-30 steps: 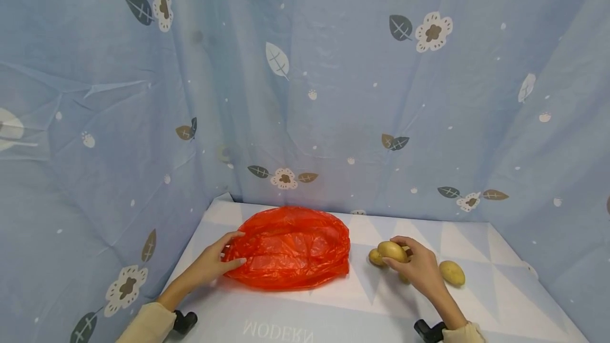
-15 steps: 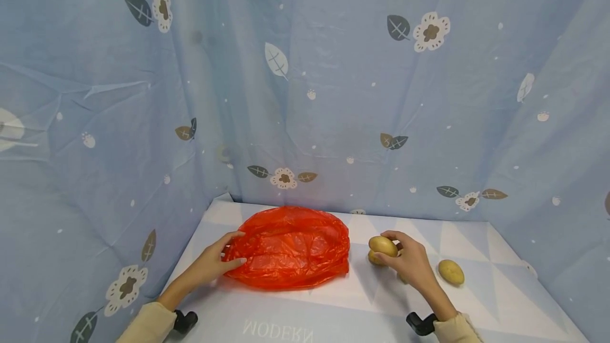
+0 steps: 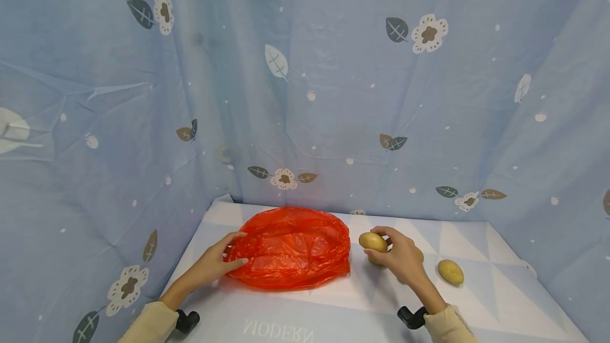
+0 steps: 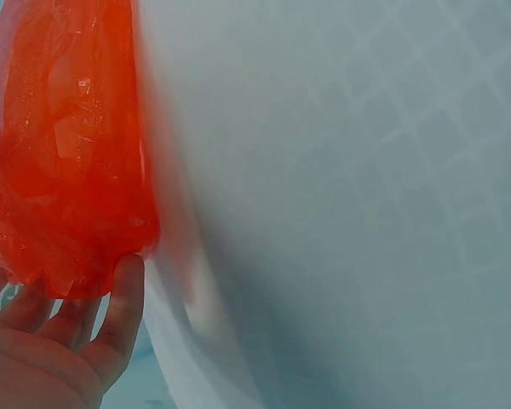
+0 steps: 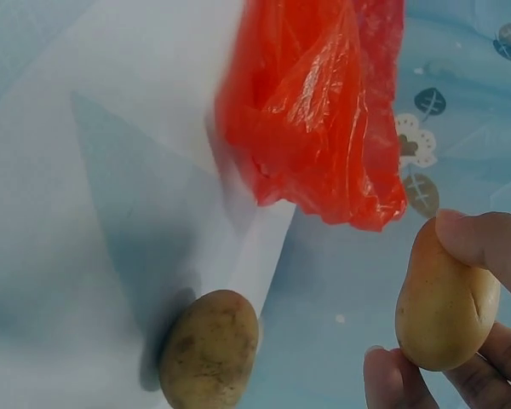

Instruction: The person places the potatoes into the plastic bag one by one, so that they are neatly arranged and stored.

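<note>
A red plastic bag (image 3: 290,247) lies spread out on the table, its mouth apparently facing up. My left hand (image 3: 213,262) holds its left end, thumb on the near side and fingers on the far side; the left wrist view shows the fingertips against the crinkled film (image 4: 68,170). To the right of the bag, my right hand (image 3: 402,258) pinches a yellow potato (image 5: 447,298) between thumb and fingers, raised off the table. Below it another potato (image 3: 375,261) rests, partly covered. A further potato (image 3: 419,254) peeks out behind the right hand.
One potato (image 3: 450,272) lies alone on the right of the table. The patterned white-and-blue table cover (image 3: 352,311) has printed lettering near the front. Blue curtains (image 3: 333,94) with flowers and leaves enclose the back and both sides.
My right hand has moved left with the potato, toward the red plastic bag, uncovering part of a potato behind it. The left hand and the bag stay in place.
</note>
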Motion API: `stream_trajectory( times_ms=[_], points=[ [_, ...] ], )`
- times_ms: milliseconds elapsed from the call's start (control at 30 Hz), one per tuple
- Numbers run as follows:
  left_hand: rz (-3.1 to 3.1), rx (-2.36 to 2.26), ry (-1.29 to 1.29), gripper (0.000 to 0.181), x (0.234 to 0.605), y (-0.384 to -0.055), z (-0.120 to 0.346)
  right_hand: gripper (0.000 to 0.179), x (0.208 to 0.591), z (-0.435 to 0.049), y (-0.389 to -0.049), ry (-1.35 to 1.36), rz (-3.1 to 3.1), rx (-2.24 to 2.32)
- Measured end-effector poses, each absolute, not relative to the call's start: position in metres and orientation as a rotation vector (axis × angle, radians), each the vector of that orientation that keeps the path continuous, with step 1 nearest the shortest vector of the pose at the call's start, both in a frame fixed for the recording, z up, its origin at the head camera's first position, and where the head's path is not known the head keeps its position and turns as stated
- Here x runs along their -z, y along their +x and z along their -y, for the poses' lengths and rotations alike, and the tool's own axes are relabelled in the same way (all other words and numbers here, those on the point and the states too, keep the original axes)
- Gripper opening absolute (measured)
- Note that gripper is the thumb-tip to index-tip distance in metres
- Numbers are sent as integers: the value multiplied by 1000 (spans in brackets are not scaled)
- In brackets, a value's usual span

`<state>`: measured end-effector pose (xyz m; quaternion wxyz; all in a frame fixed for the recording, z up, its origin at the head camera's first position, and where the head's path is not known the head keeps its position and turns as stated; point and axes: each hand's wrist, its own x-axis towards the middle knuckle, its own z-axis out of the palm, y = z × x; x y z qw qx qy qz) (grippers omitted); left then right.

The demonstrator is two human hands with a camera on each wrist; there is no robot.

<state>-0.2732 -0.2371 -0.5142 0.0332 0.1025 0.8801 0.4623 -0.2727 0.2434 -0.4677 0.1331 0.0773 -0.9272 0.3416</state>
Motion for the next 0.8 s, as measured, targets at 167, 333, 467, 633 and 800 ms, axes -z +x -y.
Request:
stream_trajectory(
  times_ms=[167, 333, 467, 633, 800],
  points=[
    [-2707, -1418, 298, 67, 513, -272, 236, 50, 465, -235, -275, 251, 2677, -1071],
    [-2701, -1414, 296, 67, 513, -272, 236, 49, 463, -228, -278, 276, 2672, -1075],
    [-2700, -1417, 303, 68, 513, -272, 237, 48, 461, -223, -281, 317, 2667, -1049],
    [-2698, -1427, 321, 68, 512, -272, 237, 46, 459, -217, -281, 332, 2659, -1058],
    [-2700, -1423, 324, 68, 512, -270, 237, 46, 457, -209, -282, 353, 2651, -1080]
  ],
)
